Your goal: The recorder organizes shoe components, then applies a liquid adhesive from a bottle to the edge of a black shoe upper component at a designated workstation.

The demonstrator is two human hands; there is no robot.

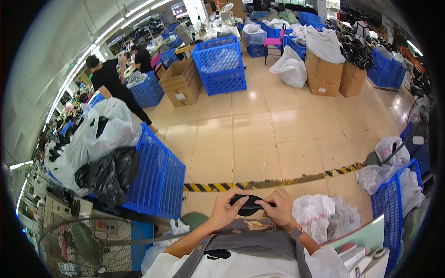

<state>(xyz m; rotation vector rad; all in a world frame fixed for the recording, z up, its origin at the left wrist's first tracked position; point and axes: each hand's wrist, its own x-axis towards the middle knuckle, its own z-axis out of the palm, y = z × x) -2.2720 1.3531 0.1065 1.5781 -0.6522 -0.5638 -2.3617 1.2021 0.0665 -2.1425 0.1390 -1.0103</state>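
In front of my chest I hold a small black, curved piece (249,206), soft-looking and roughly oval. My left hand (225,206) pinches its left end, thumb on top. At the other end, the thumb and fingers of my right hand (280,208) close on it. Its exact kind cannot be made out. Below the hands is the grey apron (252,243) that I wear over a white shirt, with a brown print near its top. A dark watch sits on my right wrist.
Close on my left stand a blue crate (155,171) heaped with plastic bags and a wire fan guard (92,245). White bags (320,215) and another blue crate (394,208) are at my right. Black-yellow tape (273,182) crosses the tiled floor. A person (111,78) walks at far left.
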